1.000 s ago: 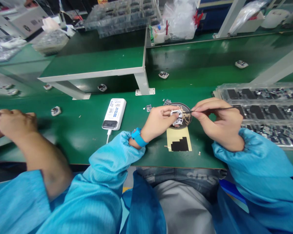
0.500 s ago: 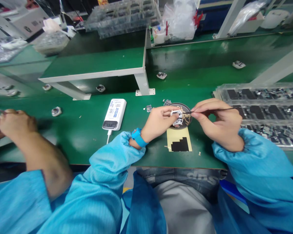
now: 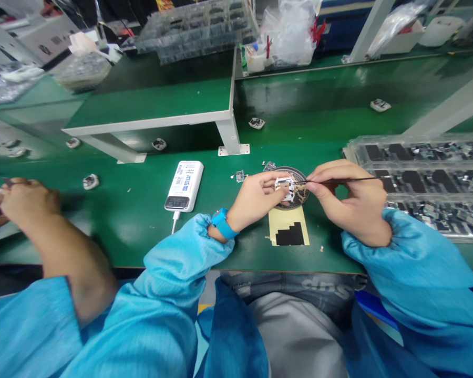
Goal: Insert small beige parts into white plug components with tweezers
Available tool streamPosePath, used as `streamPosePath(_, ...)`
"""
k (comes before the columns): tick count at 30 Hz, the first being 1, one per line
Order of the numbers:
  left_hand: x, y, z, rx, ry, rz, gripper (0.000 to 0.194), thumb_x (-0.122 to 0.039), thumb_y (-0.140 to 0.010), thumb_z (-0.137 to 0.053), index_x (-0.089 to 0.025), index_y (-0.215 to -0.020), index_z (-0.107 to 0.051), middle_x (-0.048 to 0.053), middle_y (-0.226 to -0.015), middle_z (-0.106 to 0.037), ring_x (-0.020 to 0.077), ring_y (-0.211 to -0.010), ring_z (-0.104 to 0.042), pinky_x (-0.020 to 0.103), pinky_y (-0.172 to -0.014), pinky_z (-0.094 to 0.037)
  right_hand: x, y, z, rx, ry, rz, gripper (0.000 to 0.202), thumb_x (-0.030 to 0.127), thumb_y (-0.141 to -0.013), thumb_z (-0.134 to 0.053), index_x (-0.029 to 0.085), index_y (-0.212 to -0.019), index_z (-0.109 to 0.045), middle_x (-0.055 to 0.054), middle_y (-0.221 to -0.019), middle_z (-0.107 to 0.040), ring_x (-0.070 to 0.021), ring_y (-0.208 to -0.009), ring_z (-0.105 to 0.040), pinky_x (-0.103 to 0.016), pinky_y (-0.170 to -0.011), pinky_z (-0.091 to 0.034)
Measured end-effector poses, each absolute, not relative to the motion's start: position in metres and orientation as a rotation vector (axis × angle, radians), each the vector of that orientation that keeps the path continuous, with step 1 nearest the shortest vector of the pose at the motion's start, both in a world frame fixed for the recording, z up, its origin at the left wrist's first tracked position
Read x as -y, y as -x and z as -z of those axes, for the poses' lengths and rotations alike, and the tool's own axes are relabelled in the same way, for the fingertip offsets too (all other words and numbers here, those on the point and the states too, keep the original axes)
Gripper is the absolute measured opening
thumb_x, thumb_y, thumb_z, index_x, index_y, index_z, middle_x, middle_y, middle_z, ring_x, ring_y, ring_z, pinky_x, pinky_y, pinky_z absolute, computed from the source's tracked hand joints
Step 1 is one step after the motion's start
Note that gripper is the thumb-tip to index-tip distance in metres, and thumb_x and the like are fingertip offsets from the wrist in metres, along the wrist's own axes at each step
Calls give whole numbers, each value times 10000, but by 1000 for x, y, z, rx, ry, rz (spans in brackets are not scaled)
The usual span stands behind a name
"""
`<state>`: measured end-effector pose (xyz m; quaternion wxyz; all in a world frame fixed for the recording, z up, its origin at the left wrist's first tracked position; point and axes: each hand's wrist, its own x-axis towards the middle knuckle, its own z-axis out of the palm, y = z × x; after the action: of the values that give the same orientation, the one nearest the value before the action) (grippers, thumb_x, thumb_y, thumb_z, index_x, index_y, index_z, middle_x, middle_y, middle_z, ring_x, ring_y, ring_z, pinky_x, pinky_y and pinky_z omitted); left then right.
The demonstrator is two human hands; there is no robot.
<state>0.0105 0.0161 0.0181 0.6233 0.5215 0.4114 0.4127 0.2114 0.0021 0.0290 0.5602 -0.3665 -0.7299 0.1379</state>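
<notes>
My left hand (image 3: 258, 199) pinches a small white part (image 3: 285, 188) with dark details over a round dish (image 3: 299, 195). In my right hand (image 3: 349, 197), thumb and fingers close on a thin black tool (image 3: 335, 180), whose left end reaches the white part. Below the dish lies a yellow sheet (image 3: 272, 220) with black stickers (image 3: 290, 235) on it. Small metallic pieces (image 3: 240, 176) lie just left of the dish.
A white power bank (image 3: 184, 184) with a cable lies left. Clear trays of parts (image 3: 413, 181) stand at right. A raised shelf (image 3: 153, 110) is behind; several white parts (image 3: 256, 123) lie across the table. At far left are a person's hands (image 3: 27, 202).
Several white parts on the far side of the table have shifted slightly left. My right hand has moved slightly left with the black tool. My left hand still grips the white part.
</notes>
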Motion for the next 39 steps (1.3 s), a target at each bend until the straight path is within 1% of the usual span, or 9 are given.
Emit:
streamPosePath(6,-16,-10,-20,-910,-1194,-926,445,-196,-765,-812,-106,-1187,-704,137,-1129,-757,226,-940,-753,316,-818,-633,-2,-211,-30,1675,869,-362,147,246,-808,-814,258,-915,-713,-46,-891,-766,-223,-816,-733,-324,-513,-548)
streamPosePath(12,-13,-10,-23,-806,-1141,-868,498,-267,-750,-861,-119,-1199,-704,110,-1045,-766,219,-881,-757,345,-850,-630,0,-209,-30,1664,864,-418,174,210,-796,-833,252,-928,-727,-41,-913,-774,-216,-816,-743,-320,-536,-558)
streamPosePath(17,-13,-10,-22,-776,-1117,-866,497,-257,-743,-873,-114,-1188,-705,102,-1024,-765,195,-824,-755,331,-828,-628,0,-209,-29,1656,871,-443,194,204,-787,-841,246,-941,-732,-42,-924,-780,-216,-824,-747,-315,-545,-572)
streamPosePath(20,-12,-11,-21,-790,-1143,-871,475,-263,-757,-858,-124,-1187,-710,103,-1040,-767,206,-852,-758,337,-837,-627,1,-209,-28,1634,915,-469,167,232,-798,-835,247,-930,-735,-42,-927,-784,-217,-821,-750,-324,-570,-596)
streamPosePath(25,-10,-13,-18,-835,-1296,-942,407,-220,-804,-790,-133,-1195,-717,118,-1181,-748,221,-992,-748,320,-887,-612,3,-206,-27,1526,976,-532,151,249,-804,-839,239,-918,-741,-39,-917,-779,-203,-800,-747,-332,-654,-636)
streamPosePath(30,-7,-15,-17,-910,-1445,-981,399,-214,-841,-739,-144,-1233,-717,112,-1183,-753,207,-947,-748,300,-831,-615,1,-202,-26,1362,1029,-679,194,314,-783,-861,219,-899,-738,-42,-870,-776,-159,-646,-709,-271,-512,-601)
streamPosePath(34,-7,-15,-15,-943,-1482,-974,411,-213,-852,-722,-142,-1257,-711,107,-1149,-763,195,-893,-744,285,-778,-609,-2,-199,-29,1282,1033,-795,211,319,-762,-874,201,-867,-734,-12,-734,-746,-121,-502,-638,-237,-424,-556)
streamPosePath(36,-8,-15,-15,-916,-1423,-988,422,-223,-846,-740,-128,-1257,-706,118,-1175,-755,212,-954,-743,295,-818,-611,-2,-200,-32,1295,1026,-777,195,308,-779,-860,200,-876,-730,-10,-724,-737,-115,-497,-630,-232,-421,-541)
streamPosePath(39,-12,-14,-17,-891,-1322,-1021,420,-268,-861,-751,-110,-1247,-706,132,-1209,-744,237,-1050,-731,323,-893,-609,1,-204,-34,1349,1009,-631,176,285,-798,-840,210,-901,-718,-32,-827,-747,-131,-595,-666,-249,-476,-550)
